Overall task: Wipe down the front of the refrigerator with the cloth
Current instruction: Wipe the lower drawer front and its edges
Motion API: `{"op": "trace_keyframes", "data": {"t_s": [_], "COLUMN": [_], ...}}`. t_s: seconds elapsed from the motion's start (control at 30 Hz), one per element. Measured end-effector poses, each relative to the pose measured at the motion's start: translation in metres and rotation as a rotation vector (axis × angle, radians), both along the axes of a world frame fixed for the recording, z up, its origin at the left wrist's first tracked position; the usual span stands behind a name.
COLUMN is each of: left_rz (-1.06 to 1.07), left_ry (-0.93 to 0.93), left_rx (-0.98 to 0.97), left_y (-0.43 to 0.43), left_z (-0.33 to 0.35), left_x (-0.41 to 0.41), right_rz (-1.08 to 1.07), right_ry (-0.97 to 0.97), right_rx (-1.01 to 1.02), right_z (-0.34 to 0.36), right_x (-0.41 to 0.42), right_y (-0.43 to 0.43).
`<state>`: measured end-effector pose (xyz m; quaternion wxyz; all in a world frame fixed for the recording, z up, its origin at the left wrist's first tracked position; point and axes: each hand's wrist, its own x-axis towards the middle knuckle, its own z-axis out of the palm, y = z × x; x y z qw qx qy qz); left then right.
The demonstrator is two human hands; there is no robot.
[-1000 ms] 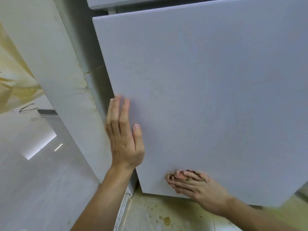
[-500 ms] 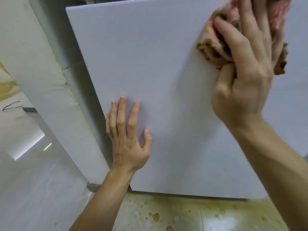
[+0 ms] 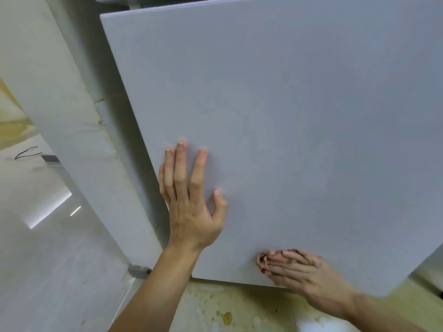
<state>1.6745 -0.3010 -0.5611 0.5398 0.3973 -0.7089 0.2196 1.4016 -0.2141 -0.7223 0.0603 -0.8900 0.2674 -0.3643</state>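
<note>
Head view: we read this as mid-wipe, low on the pale grey flat refrigerator door (image 3: 287,116). The pinkish-brown crumpled cloth (image 3: 261,258) sits against the door near its bottom edge, at roughly 6 o'clock on the panel. Only a small bunch of it peeks out past the fingertips.

The right hand (image 3: 309,281) lies over the cloth with its fingers (image 3: 287,261) nearly straight and close together, pressing the cloth flat to the door. The thumb is hidden, so we cannot tell whether it pinches the cloth.

The left hand (image 3: 191,207) is at 7 o'clock on the door. Its palm is flat on the surface, its fingers are straight and slightly spread, and it holds nothing. We judge that it braces the door.

We judge the next move is a pass across or up the panel. That calls for steady pressure and for the cloth to stay tucked under the fingers near the edge. Below, at 6 o'clock, is yellow-stained tiled floor (image 3: 227,312).
</note>
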Motion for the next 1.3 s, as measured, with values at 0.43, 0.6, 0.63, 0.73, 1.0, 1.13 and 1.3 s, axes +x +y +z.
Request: {"op": "trace_keyframes", "data": {"t_s": [0.43, 0.6, 0.63, 0.73, 1.0, 1.13, 1.3], "left_rz": [0.007, 0.000, -0.007, -0.021, -0.069, -0.073, -0.076], "left_ry": [-0.076, -0.025, -0.017, -0.026, -0.135, -0.129, -0.120], "left_rx": [-0.008, -0.013, -0.017, -0.021, -0.049, -0.059, -0.066], "left_y": [0.011, 0.014, 0.014, 0.015, 0.028, 0.028, 0.030], "left_z": [0.004, 0.005, 0.005, 0.005, 0.006, 0.006, 0.008], "left_x": [-0.019, -0.030, -0.032, -0.034, -0.062, -0.073, -0.088], "right_rz": [-0.855, -0.624, -0.572, -0.451, -0.536, -0.630, -0.829], "right_ry": [-0.361, 0.025, 0.189, 0.591, 0.413, -0.066, -0.291], "right_rx": [-0.676, -0.687, -0.628, -0.409, -0.499, -0.585, -0.617], "right_z": [0.276, 0.176, 0.138, 0.047, 0.083, 0.197, 0.223], "right_x": [0.016, 0.013, 0.004, -0.026, -0.048, -0.060, -0.042], "right_y": [-0.021, -0.026, -0.024, -0.004, 0.003, -0.002, -0.005]}}
